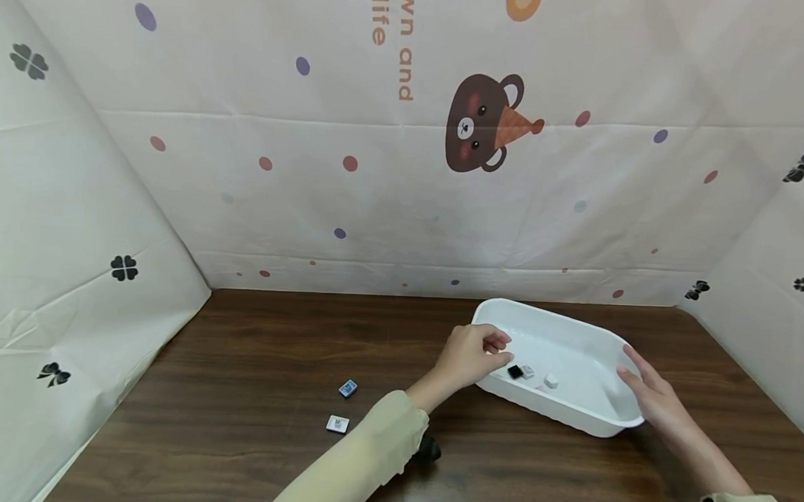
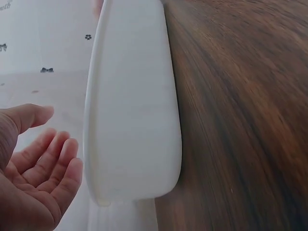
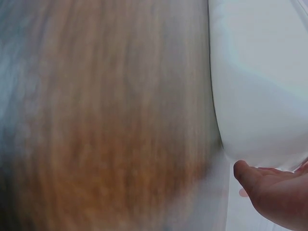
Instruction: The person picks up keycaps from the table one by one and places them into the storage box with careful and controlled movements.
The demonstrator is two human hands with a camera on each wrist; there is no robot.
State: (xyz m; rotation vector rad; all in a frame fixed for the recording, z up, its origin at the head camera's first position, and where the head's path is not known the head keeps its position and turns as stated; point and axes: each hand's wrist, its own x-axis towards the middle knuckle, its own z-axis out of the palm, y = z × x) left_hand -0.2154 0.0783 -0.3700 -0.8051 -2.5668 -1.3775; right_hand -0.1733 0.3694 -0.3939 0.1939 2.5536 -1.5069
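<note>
A white plastic tray (image 1: 591,365) stands on the right part of the table. My left hand (image 1: 473,353) hovers over its left end, thumb apart from loosely bent fingers, with nothing between them. In the left wrist view the palm and fingers (image 2: 72,171) show beside the tray's rim. My right hand (image 1: 659,397) holds the tray's right end, thumb and fingers at the rim. Inside the tray, near my left hand, lie a small black tile (image 1: 515,372), a pale tile (image 1: 527,372) and a small white block (image 1: 552,380).
On the brown wooden table (image 1: 272,342), left of my left forearm, lie a small blue tile (image 1: 348,388) and a white tile (image 1: 337,424). A patterned white cloth (image 1: 390,206) rises behind the table and along both sides.
</note>
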